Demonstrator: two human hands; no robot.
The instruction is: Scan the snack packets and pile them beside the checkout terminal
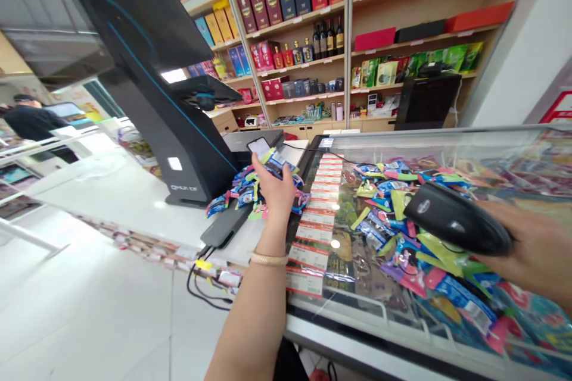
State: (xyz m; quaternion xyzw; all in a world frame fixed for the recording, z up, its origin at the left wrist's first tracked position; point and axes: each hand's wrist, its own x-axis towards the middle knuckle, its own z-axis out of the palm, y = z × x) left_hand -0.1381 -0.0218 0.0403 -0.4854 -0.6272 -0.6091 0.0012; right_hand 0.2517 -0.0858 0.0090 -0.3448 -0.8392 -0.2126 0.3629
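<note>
Two hands busy: my left hand point(277, 187) grips a small blue-and-yellow foil snack packet point(279, 162) at eleven o'clock, while my right hand point(536, 250) clasps the black handheld barcode scanner point(456, 218) at three o'clock. One heap of packets point(243, 193) lies beside the black checkout terminal point(179, 131); I judge many unscanned remain on the glass-topped freezer point(447, 143).
</note>
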